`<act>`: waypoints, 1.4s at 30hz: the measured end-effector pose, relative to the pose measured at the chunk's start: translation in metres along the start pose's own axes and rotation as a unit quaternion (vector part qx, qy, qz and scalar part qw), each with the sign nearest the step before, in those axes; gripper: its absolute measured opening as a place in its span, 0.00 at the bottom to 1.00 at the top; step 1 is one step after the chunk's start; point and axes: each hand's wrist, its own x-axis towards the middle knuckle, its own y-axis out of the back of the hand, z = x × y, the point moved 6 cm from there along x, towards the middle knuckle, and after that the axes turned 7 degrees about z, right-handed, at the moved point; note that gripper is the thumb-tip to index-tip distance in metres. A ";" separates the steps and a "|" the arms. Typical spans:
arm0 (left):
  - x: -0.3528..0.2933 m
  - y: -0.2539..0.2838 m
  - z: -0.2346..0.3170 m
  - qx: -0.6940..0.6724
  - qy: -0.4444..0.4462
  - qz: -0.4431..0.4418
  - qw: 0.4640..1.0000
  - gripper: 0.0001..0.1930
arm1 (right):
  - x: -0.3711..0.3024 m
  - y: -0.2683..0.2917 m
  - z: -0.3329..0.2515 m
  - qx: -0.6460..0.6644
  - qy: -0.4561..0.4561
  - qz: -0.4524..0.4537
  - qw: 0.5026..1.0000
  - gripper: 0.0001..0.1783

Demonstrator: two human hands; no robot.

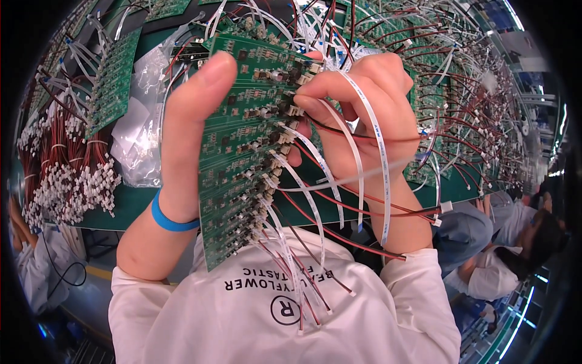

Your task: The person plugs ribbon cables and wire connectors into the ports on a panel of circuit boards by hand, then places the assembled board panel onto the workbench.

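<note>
My left hand (195, 109) grips a long green circuit board panel (233, 139) by its left side, thumb upright along it; the other fingers are mostly hidden behind. The panel stands tilted, with rows of small parts and white connectors along its right edge. At that edge, near the top, my right hand (370, 103) pinches with thumb and forefinger where a white flat ribbon cable (348, 136) comes out; the exact contact is hidden by the fingertips. More ribbon cables and red-and-black wires (388, 209) with small white plugs hang from the panel toward my shirt.
Bundles of red-and-black wires with white plugs (73, 182) lie at the left of the green table (136, 206). Beside them are a clear plastic bag (142, 139) and another circuit board (115, 85). Wired boards (451, 109) pile up right. People (497, 267) sit at lower right.
</note>
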 end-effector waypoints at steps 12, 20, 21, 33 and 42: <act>0.000 -0.005 -0.002 0.046 0.002 0.069 0.997 0.32 | -0.005 0.003 0.003 -0.017 -0.021 -0.005 1.000 0.11; -0.001 -0.004 -0.007 0.085 -0.007 0.075 0.994 0.32 | -0.002 0.002 -0.004 -0.037 0.011 -0.003 0.999 0.10; -0.001 -0.004 -0.006 0.085 -0.007 0.076 0.993 0.32 | -0.002 0.000 -0.004 -0.036 0.011 -0.003 0.999 0.10; 0.002 0.008 -0.019 0.186 0.031 0.063 0.980 0.32 | 0.009 0.018 -0.002 -0.017 -0.016 0.050 0.998 0.09; 0.010 0.009 0.000 -0.112 0.042 -0.070 0.990 0.50 | -0.024 0.004 0.047 0.372 -0.403 0.089 0.831 0.05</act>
